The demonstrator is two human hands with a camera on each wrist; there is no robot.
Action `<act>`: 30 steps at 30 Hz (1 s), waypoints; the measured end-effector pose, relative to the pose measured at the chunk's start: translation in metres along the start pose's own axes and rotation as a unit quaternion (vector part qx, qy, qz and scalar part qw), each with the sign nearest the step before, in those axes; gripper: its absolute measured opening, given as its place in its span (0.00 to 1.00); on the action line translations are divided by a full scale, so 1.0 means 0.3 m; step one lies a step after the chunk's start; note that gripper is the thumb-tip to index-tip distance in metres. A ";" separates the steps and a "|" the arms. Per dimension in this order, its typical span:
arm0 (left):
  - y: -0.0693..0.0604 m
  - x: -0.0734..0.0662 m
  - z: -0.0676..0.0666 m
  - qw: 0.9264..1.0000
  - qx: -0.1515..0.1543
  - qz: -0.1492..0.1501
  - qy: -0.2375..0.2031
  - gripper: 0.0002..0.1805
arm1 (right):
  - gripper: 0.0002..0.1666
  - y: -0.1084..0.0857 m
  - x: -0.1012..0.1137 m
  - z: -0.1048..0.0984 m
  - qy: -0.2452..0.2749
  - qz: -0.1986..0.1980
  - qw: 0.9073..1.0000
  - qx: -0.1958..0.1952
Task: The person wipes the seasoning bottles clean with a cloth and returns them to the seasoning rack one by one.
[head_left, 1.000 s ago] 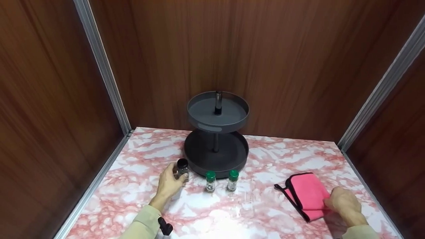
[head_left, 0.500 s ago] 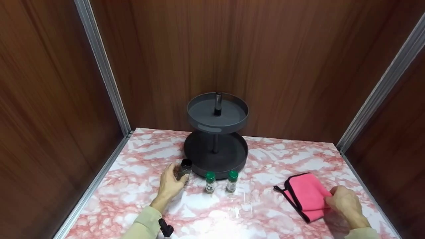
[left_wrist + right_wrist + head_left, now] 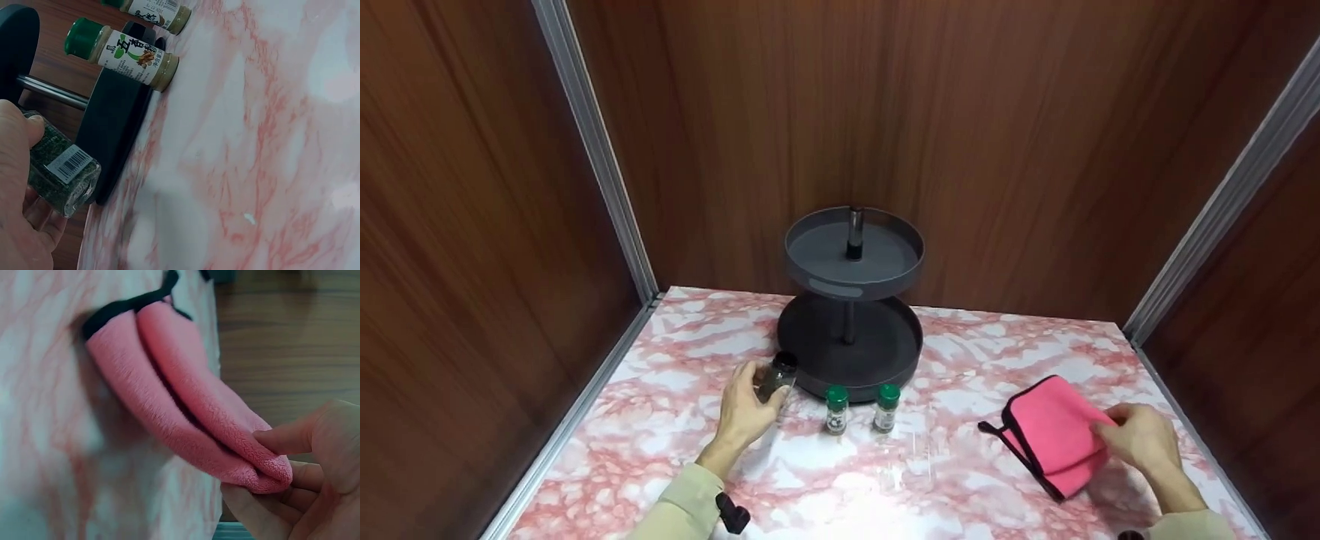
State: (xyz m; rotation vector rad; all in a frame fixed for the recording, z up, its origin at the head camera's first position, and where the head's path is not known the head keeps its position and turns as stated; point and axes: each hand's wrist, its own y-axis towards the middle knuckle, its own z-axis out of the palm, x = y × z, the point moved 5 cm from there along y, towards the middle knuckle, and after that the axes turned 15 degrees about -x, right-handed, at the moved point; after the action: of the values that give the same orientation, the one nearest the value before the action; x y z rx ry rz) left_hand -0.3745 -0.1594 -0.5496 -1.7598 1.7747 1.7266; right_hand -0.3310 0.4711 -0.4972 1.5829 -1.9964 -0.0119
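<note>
My left hand grips a clear spice jar with a black cap. Dark green flakes and a barcode label show on the jar in the left wrist view. It is off the table and leans right, close to the lower tier of a black two-tier round stand. Over on the right, my right hand pinches the near edge of a folded pink cloth with black trim. In the right wrist view the cloth is lifted, with thumb above and fingers below the fold.
Two green-capped spice jars, one left and one right, stand upright before the stand. Beneath everything lies a red-and-white marbled tabletop. Brown wood-look panels with metal corner strips enclose the back and sides.
The black-capped jar has risen slightly and tilted right in my left hand. My right hand has raised the cloth's right side, shifting it slightly up.
</note>
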 end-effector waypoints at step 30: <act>-0.004 -0.282 -0.015 0.997 0.032 0.062 -0.038 0.23 | 0.30 -0.024 0.269 -0.069 0.218 0.071 0.972 0.044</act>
State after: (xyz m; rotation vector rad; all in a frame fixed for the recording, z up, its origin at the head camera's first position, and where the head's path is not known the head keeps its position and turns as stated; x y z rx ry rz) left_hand -0.3434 -0.1102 -0.4880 -1.5686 1.9225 1.7348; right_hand -0.3254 0.4040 -0.4477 1.3482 -1.7704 0.4481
